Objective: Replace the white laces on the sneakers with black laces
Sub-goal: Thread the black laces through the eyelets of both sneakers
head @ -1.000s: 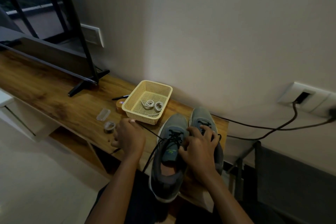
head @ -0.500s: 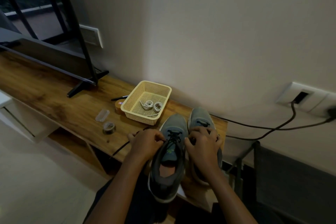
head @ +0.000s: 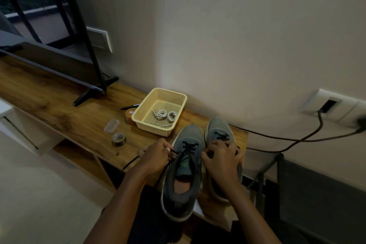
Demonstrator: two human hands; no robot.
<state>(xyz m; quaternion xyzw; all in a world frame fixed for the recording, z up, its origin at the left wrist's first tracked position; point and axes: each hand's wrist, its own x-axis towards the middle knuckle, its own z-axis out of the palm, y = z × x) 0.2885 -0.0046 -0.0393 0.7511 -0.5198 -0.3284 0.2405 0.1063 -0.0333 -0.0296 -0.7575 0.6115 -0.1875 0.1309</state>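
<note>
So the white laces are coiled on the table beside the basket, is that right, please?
Not quite: the head view shows the white laces coiled inside the basket, not beside it.

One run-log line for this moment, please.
stage: lacing left sneaker | left hand: pinches black lace | right hand: curled on right sneaker, grip unclear | white laces: coiled in basket

Black lace (head: 187, 147) in left hand (head: 156, 156)

grey sneakers (head: 187, 134) side by side, toes to wall | black laces (head: 189, 147) threaded | white laces (head: 166, 114) coiled in basket (head: 151, 125)
</note>
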